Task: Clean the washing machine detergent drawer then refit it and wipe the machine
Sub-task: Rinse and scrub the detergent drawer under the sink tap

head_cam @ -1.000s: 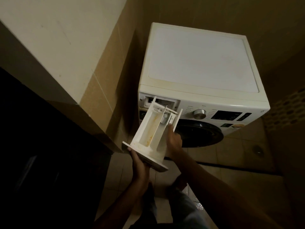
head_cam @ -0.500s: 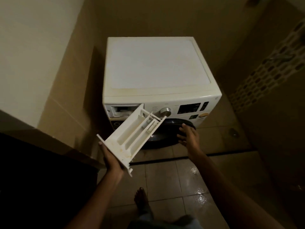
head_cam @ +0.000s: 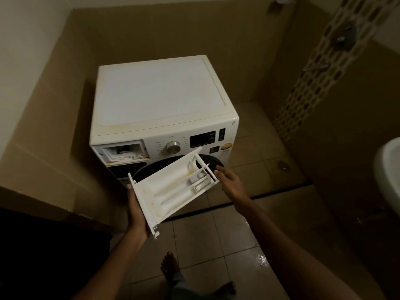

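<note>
— Two hands showing? What's the left hand [head_cam: 137,215] doing?
— Gripping the drawer [head_cam: 173,189] by its front panel, holding it tilted, out of the washing machine [head_cam: 160,94].
— Anything sitting inside?
— Yellowish stains [head_cam: 187,175], small white insert [head_cam: 199,176]. Right hand [head_cam: 230,182] is hovering just beside, fingers straight, holding nothing.

Floor tiles [head_cam: 194,241] (wet patch), white basin [head_cam: 389,169]

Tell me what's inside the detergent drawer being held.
The drawer holds long white compartments split by dividers, yellowish stains along their walls, and a small white cap near the far end. The underside is hidden, and the left hand covers the front panel's outer face.
</note>
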